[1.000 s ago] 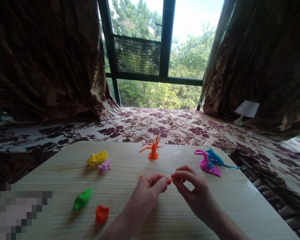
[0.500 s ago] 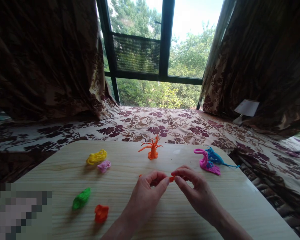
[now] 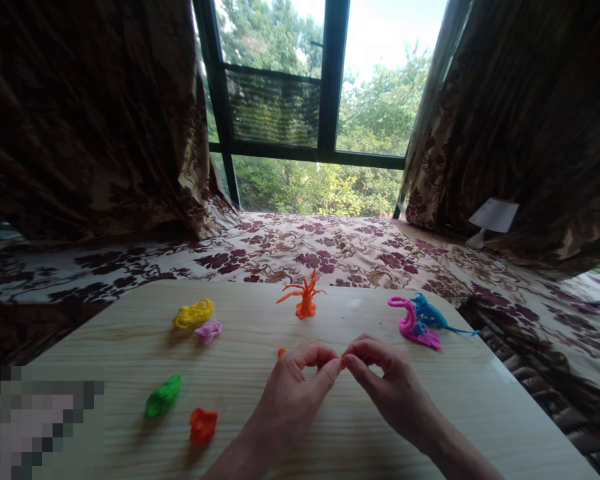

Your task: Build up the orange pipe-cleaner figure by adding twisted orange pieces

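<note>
My left hand [image 3: 293, 393] and my right hand [image 3: 387, 387] meet fingertip to fingertip over the pale wooden table [image 3: 300, 427]. Both pinch a small orange piece of clay [image 3: 342, 361] between thumb and forefinger. A tiny orange bit [image 3: 281, 351] lies on the table just beyond my left knuckles. An orange clay figure with thin branching arms [image 3: 304, 298] stands upright behind my hands.
Clay lumps lie on the left: yellow [image 3: 194, 313], pale pink [image 3: 209, 330], green [image 3: 163, 396] and red-orange [image 3: 203, 425]. A magenta and blue clay shape [image 3: 420, 321] rests at the right. Flowered bedding, dark curtains and a window lie beyond the table; a small white lamp [image 3: 493, 220] sits right.
My fingertips have closed together and the orange piece between them shows much less. The hands have stayed in about the same spot.
</note>
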`<state>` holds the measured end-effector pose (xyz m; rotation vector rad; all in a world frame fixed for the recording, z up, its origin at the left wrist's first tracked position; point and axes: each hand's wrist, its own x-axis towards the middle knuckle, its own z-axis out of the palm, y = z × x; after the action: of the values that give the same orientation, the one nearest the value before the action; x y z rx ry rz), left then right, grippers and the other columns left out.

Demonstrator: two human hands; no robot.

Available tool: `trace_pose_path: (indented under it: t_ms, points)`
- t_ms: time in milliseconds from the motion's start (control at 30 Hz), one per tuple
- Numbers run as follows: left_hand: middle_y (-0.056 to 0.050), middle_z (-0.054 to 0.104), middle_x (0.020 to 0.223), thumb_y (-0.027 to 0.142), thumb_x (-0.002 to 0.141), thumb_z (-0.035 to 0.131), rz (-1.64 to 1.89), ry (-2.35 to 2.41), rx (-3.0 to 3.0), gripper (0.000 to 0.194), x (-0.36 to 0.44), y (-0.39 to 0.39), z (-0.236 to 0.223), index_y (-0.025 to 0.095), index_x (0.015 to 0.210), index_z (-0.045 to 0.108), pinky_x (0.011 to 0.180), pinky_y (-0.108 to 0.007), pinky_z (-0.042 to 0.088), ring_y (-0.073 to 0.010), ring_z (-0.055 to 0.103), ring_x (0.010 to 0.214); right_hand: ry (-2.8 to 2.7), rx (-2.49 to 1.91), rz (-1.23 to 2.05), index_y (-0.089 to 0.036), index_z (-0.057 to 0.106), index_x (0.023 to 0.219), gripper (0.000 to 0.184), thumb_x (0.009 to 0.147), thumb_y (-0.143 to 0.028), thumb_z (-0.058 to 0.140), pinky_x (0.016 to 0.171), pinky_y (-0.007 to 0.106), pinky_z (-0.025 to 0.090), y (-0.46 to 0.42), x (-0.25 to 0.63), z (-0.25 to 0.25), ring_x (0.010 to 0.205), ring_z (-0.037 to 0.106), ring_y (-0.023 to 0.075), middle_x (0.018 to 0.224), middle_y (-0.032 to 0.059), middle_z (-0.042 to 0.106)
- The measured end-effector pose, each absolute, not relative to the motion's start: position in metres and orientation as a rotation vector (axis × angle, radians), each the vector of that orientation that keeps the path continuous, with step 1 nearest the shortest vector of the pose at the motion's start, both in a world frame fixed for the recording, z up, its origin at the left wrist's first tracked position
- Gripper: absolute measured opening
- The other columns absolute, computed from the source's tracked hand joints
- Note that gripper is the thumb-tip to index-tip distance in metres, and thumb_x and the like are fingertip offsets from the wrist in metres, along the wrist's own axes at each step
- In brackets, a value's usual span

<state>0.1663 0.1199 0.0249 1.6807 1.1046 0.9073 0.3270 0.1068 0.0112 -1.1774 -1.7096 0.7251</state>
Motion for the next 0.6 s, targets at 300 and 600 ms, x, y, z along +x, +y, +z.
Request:
trace_pose_path:
  t_ms: [300,600]
  points:
    - [0.002,0.061,0.073,0.038,0.079,0.051,0.879,1.177,1.637,0.022,0.1661,0.1211,0.0239,0.019,0.079,0.063,0.073,-0.023,0.038,-0.0142,0.053,0.075,-1.634,-1.185,0.777,-0.018,0.061,0.075,0.017,0.085,-0.027,0.05,0.06,0.022,0.039,0.1092,0.328,0.0116,0.065,0.05,0.0102,0.071,-0.0019,0.055]
    - [0.003,0.06,0.069,0.041,0.08,0.049,0.897,1.164,1.641,0.026,0.1666,0.12,0.0245,0.018,0.075,0.061,0.072,-0.022,0.038,-0.0131,0.052,0.072,-1.591,-1.176,0.802,-0.02,0.063,0.087,0.013,0.082,-0.027,0.054,0.063,0.021,0.042,0.1068,0.3265,0.0106,0.071,0.055,0.0111,0.08,-0.0007,0.06]
